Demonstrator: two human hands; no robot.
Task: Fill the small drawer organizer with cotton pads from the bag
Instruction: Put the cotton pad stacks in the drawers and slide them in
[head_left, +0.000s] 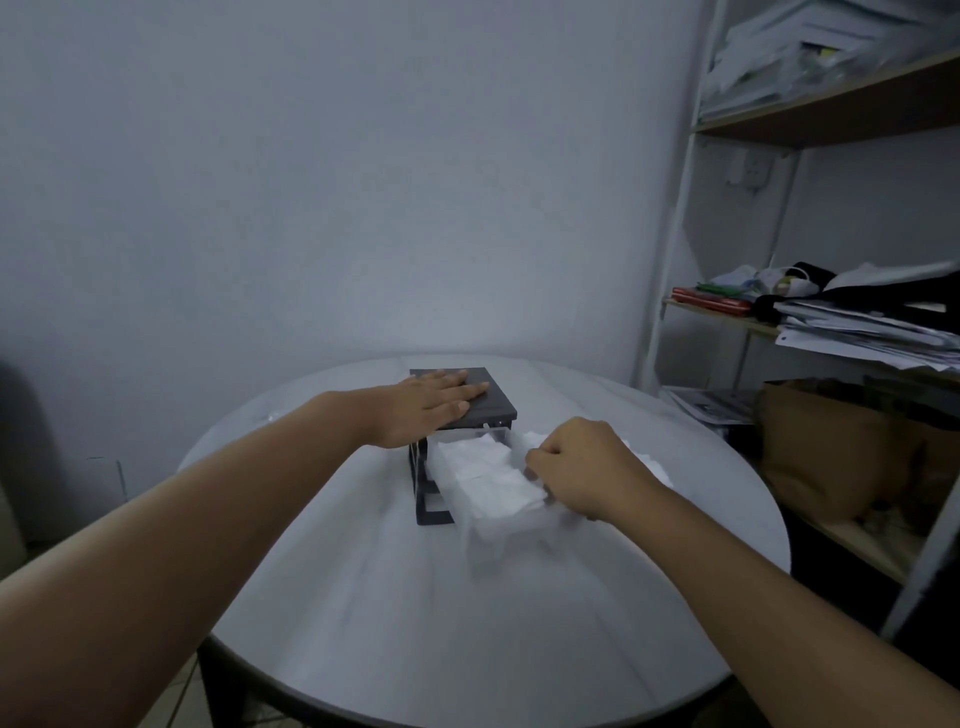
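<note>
A small dark grey drawer organizer (493, 408) stands near the middle of the round table. Its clear top drawer (511, 527) is pulled out toward me and holds white cotton pads (488, 475) laid in layers. My left hand (426, 408) lies flat on the organizer's top, fingers straight. My right hand (576, 467) has curled fingers at the drawer's right front corner, gripping its edge. The bag of cotton pads (647, 460) shows as white material behind my right hand, mostly hidden.
The round pale grey table (374, 597) has bare surface in front of the organizer. A white-framed shelf unit (670, 249) with stacked papers stands at the right, with a brown bag (831, 447) on a lower shelf. A plain wall is behind.
</note>
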